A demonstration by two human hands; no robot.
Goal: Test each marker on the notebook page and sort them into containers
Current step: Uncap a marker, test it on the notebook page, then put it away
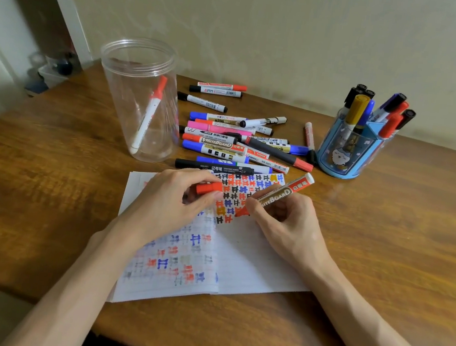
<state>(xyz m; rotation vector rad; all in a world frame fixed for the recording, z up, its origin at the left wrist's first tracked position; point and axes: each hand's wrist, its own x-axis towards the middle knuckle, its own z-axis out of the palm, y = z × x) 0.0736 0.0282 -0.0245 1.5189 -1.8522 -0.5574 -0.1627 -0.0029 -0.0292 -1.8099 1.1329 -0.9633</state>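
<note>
The wooden counter [48,179] carries an open notebook [253,262], its pages covered in rows of red, blue, black and gold test marks. Beyond the notebook's far left corner stands a clear jar [135,75] with one red marker [149,114] leaning inside. Beyond its far right corner is a blue pen holder [346,155] packed with upright markers. A pile of loose markers [224,143] lies along the notebook's far edge, some overlapping it. Over the notebook's left page, the left grip [166,199] pinches a red cap [209,188]. Over the right page, the right grip [286,226] curls round an uncapped whiteboard marker [287,191], tip on the paper.
</note>
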